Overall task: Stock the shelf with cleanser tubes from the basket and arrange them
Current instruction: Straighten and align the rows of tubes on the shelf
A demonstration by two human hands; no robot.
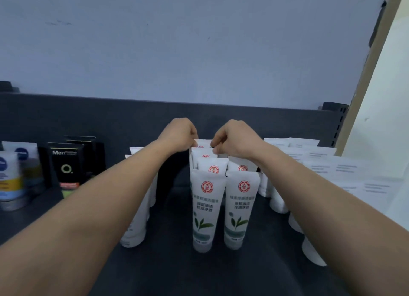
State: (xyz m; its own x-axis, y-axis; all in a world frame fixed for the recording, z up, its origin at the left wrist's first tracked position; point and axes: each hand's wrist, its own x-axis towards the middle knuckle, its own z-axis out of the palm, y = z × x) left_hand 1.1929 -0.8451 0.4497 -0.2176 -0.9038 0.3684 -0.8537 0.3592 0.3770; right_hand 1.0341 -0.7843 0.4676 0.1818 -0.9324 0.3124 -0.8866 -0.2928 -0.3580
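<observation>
on the shelf (pixel 168 262) two rows of cleanser tubes (pixel 204 209) stand upright one behind another at the middle, more tubes (pixel 276 198) just to their right and left, boxes (pixel 66 165) farther left, both hands at the rearmost tube (pixel 203 143).

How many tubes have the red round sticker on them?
6 show: left row, front, then three behind; right row, front, one behind. Hands may hide more.
</observation>
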